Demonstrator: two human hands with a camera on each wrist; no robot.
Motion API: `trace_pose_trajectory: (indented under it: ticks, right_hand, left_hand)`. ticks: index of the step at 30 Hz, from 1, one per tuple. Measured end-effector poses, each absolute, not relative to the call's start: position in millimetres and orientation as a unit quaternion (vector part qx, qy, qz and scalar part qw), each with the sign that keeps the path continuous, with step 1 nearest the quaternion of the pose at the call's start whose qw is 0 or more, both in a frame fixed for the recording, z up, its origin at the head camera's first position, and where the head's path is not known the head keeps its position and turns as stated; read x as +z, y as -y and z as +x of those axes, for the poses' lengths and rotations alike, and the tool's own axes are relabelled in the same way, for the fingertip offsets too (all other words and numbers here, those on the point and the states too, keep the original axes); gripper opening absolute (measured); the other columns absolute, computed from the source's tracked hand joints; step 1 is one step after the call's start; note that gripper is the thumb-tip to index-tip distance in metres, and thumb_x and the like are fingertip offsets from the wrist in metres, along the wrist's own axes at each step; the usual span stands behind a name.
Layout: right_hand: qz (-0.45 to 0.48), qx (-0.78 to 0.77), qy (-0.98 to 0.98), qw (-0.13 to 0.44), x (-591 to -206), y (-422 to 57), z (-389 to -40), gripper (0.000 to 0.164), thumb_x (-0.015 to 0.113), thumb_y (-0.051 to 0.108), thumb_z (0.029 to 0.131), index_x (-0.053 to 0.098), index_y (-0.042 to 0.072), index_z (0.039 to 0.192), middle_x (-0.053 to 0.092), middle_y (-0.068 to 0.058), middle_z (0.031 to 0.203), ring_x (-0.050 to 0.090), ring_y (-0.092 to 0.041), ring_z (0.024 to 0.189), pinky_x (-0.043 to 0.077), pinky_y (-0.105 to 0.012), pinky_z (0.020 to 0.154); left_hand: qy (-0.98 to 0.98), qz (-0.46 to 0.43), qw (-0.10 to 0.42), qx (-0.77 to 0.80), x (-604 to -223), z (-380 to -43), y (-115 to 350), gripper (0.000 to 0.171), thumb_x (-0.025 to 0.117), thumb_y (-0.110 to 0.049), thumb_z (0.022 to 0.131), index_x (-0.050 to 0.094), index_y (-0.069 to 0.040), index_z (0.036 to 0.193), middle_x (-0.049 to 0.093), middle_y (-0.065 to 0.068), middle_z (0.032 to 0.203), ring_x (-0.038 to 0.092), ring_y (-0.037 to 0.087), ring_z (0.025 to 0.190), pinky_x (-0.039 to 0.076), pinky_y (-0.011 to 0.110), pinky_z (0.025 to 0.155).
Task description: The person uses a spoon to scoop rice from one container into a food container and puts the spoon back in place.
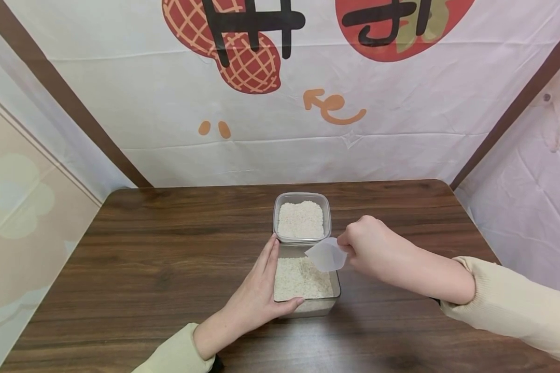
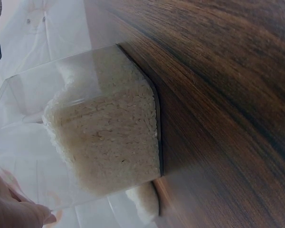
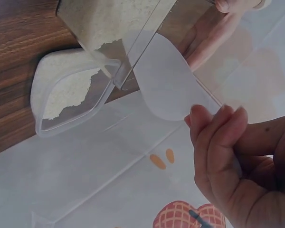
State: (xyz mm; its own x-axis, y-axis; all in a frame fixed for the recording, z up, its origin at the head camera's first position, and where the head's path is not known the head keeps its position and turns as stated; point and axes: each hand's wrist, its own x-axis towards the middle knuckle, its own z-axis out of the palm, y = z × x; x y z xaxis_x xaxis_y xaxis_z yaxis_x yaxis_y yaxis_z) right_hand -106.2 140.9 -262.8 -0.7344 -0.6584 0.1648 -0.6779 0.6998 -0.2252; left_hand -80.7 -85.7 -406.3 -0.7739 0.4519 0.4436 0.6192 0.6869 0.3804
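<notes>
A clear square-sided bin (image 1: 315, 309) stands on the table, partly filled with rice (image 1: 302, 280). My left hand (image 1: 256, 295) rests along its left side, fingers straight against the wall and thumb over the front rim. Between thumb and curled fingers, my right hand (image 1: 373, 248) pinches the handle of a translucent plastic scoop (image 1: 325, 256). The scoop is tilted over the right part of the bin's opening, and no grains show in it. Just behind the bin is a smaller plastic tub (image 1: 327, 217), also holding rice (image 1: 301, 220). In the left wrist view, rice (image 2: 109, 137) slopes behind the bin's wall.
The dark wooden table (image 1: 168, 269) extends to both sides of the two containers. At its back edge hangs a white printed cloth (image 1: 280, 155), with other patterned cloths at the left and right.
</notes>
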Motion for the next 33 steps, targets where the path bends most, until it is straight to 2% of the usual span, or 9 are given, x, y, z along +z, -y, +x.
trace_pose_trajectory:
  ticks: [5, 9, 14, 21, 24, 33]
  right_hand:
    - [0.362, 0.117, 0.924, 0.041, -263, -135, -106, 0.037, 0.057, -0.010, 0.059, 0.035, 0.016, 0.046, 0.024, 0.011, 0.048, 0.025, -0.008, 0.050, 0.025, -0.018, 0.042]
    - [0.355, 0.096, 0.929, 0.037, -262, -129, -108, 0.031, 0.058, -0.009, 0.058, 0.043, 0.014, 0.046, 0.032, 0.009, 0.044, 0.027, -0.009, 0.049, 0.029, -0.019, 0.040]
    - [0.345, 0.061, 0.936, 0.021, -260, -120, -109, 0.032, 0.055, -0.011, 0.056, 0.037, 0.014, 0.047, 0.027, 0.007, 0.048, 0.027, -0.011, 0.051, 0.026, -0.021, 0.042]
    - [0.341, 0.024, 0.940, 0.002, -258, -109, -112, 0.021, 0.060, -0.009, 0.059, 0.049, 0.008, 0.053, 0.042, 0.000, 0.049, 0.042, -0.016, 0.051, 0.036, -0.026, 0.043]
    - [0.345, 0.004, 0.939, -0.003, -260, -105, -114, 0.018, 0.062, -0.007, 0.061, 0.051, 0.006, 0.056, 0.044, -0.001, 0.050, 0.045, -0.016, 0.052, 0.039, -0.027, 0.045]
    - [0.367, -0.011, 0.930, 0.023, -267, -99, -119, 0.026, 0.063, -0.005, 0.060, 0.046, 0.011, 0.049, 0.037, 0.004, 0.045, 0.036, -0.011, 0.047, 0.039, -0.027, 0.044]
  left_hand:
    - [0.904, -0.296, 0.157, -0.264, -406, -80, 86, 0.106, 0.063, -0.057, 0.074, 0.014, 0.010, 0.141, 0.011, 0.021, 0.149, 0.021, 0.031, 0.134, 0.031, 0.041, 0.103]
    - [0.902, -0.299, 0.156, -0.269, -406, -81, 86, 0.106, 0.062, -0.058, 0.075, 0.014, 0.010, 0.141, 0.011, 0.021, 0.149, 0.021, 0.030, 0.134, 0.031, 0.041, 0.103]
    - [0.902, -0.297, 0.157, -0.271, -406, -81, 86, 0.106, 0.061, -0.059, 0.075, 0.014, 0.009, 0.141, 0.012, 0.021, 0.149, 0.023, 0.030, 0.134, 0.032, 0.042, 0.103]
    - [0.898, -0.303, 0.162, -0.274, -406, -82, 86, 0.105, 0.058, -0.060, 0.076, 0.014, 0.010, 0.141, 0.012, 0.021, 0.149, 0.023, 0.031, 0.134, 0.032, 0.042, 0.103]
    - [0.898, -0.304, 0.163, -0.274, -407, -82, 86, 0.105, 0.059, -0.060, 0.076, 0.014, 0.010, 0.141, 0.012, 0.022, 0.148, 0.023, 0.031, 0.133, 0.032, 0.042, 0.102]
    - [0.898, -0.301, 0.162, -0.276, -407, -81, 85, 0.104, 0.061, -0.057, 0.076, 0.014, 0.010, 0.141, 0.013, 0.021, 0.148, 0.025, 0.032, 0.133, 0.034, 0.043, 0.101]
